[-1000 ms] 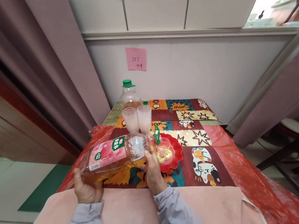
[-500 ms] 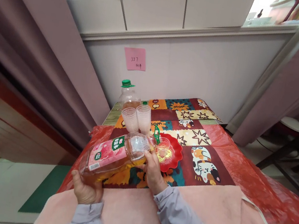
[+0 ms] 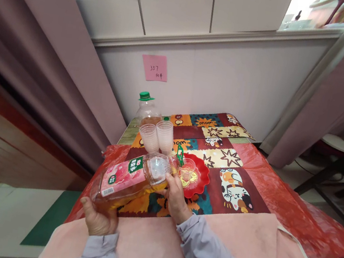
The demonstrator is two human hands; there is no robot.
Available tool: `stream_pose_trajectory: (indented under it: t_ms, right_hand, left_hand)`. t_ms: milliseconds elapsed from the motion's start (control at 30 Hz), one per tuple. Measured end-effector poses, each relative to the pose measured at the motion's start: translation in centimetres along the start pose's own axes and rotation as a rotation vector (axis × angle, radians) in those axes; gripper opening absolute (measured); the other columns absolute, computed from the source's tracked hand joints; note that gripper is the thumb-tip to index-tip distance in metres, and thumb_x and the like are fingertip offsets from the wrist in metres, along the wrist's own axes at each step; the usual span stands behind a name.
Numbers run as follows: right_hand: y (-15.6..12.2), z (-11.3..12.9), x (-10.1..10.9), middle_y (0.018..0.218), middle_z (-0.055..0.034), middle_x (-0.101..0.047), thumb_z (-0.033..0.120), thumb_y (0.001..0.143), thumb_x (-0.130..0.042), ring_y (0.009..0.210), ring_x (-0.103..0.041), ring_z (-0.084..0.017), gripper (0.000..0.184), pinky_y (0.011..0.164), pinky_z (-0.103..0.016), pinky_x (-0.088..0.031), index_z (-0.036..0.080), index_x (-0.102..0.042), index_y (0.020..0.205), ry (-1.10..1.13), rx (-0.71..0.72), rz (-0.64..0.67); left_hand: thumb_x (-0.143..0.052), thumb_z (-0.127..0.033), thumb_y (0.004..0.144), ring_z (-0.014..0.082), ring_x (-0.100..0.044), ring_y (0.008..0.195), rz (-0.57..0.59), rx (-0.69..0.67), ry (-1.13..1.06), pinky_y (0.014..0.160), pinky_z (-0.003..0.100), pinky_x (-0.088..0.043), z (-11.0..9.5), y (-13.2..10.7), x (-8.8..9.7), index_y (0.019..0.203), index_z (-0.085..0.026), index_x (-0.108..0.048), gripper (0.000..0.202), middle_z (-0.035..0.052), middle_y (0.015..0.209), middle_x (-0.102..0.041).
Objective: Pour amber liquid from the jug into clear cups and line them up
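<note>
A large clear juice bottle (image 3: 124, 178) with a pink label and amber liquid lies tilted in my two hands, its neck pointing right. My left hand (image 3: 99, 220) cups the base from below, thumb up along its end. Near the neck, my right hand (image 3: 176, 196) is wrapped around the bottle's side. A green plastic handle ring (image 3: 180, 155) hangs at the neck. The bottle's mouth is over a red scalloped plate (image 3: 200, 185), where a clear plastic cup (image 3: 190, 163) stands, partly hidden by the neck. Whether liquid is flowing I cannot tell.
Two stacks of clear plastic cups (image 3: 164, 136) stand just behind the bottle. Farther back is another big bottle (image 3: 149, 109) with a green cap. A patterned mat (image 3: 248, 186), red plastic sheet (image 3: 296, 216) and pink cloth (image 3: 152, 244) cover the table. A wall rises behind.
Almost nothing differs. The bottle's base and my left hand have shifted very slightly left; both hands keep their hold.
</note>
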State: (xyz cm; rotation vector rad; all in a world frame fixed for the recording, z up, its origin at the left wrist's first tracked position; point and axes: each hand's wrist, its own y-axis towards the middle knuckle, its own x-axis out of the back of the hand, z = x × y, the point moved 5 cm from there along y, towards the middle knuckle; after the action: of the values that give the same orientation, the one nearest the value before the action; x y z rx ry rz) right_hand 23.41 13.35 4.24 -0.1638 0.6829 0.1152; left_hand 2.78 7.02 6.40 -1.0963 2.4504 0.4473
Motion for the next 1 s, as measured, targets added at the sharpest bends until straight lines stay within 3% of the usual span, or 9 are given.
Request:
stream_pose_trajectory:
  t_ms: [333, 567, 767, 900, 1000]
  right_hand:
    - [0.00, 0.02, -0.01, 0.139, -0.0043, -0.067, 0.057, 0.087, -0.068, 0.123, -0.065, -0.030, 0.057, 0.075, -0.039, -0.066, 0.030, -0.059, 0.136, 0.021, 0.001, -0.003]
    - [0.00, 0.07, 0.00, 0.136, -0.0055, -0.068, 0.056, 0.087, -0.068, 0.122, -0.066, -0.030, 0.057, 0.070, -0.035, -0.065, 0.028, -0.059, 0.136, 0.013, -0.003, -0.021]
    - [-0.03, 0.09, -0.09, 0.137, -0.0047, -0.068, 0.056, 0.087, -0.068, 0.120, -0.066, -0.029, 0.056, 0.073, -0.038, -0.066, 0.029, -0.058, 0.135, 0.025, -0.001, 0.000]
    - [0.02, -0.03, 0.05, 0.136, -0.0050, -0.068, 0.058, 0.087, -0.068, 0.121, -0.066, -0.029, 0.053, 0.072, -0.038, -0.066, 0.028, -0.061, 0.130, 0.015, -0.002, -0.010]
    - [0.05, -0.06, 0.11, 0.137, -0.0049, -0.068, 0.058, 0.087, -0.068, 0.122, -0.065, -0.030, 0.050, 0.073, -0.038, -0.066, 0.028, -0.062, 0.126, 0.010, -0.001, -0.013]
  left_hand:
    - [-0.053, -0.080, 0.086, 0.0387, -0.051, 0.144, 0.025, -0.008, 0.018, 0.118, 0.054, -0.045, -0.12, -0.31, -0.22, 0.133, -0.021, -0.068, 0.077, 0.0100, 0.142, -0.068]
    - [-0.055, -0.086, 0.080, 0.0367, -0.061, 0.132, 0.010, 0.016, 0.016, 0.105, 0.053, -0.056, 0.20, 0.08, 0.08, 0.130, -0.022, -0.070, 0.083, 0.0112, 0.137, -0.070]
    - [-0.056, -0.082, 0.083, 0.0378, -0.054, 0.141, 0.006, -0.010, 0.022, 0.115, 0.051, -0.049, -0.15, -0.26, 0.00, 0.130, -0.022, -0.070, 0.077, 0.0092, 0.137, -0.071]
    - [-0.054, -0.081, 0.085, 0.0404, -0.057, 0.136, 0.060, 0.022, 0.021, 0.111, 0.055, -0.052, -0.20, -0.45, -0.32, 0.131, -0.020, -0.069, 0.077, 0.0108, 0.137, -0.070]
    - [-0.056, -0.083, 0.083, 0.0402, -0.056, 0.138, 0.036, 0.004, 0.027, 0.112, 0.054, -0.051, -0.21, -0.38, -0.26, 0.130, -0.020, -0.069, 0.079, 0.0108, 0.139, -0.069]
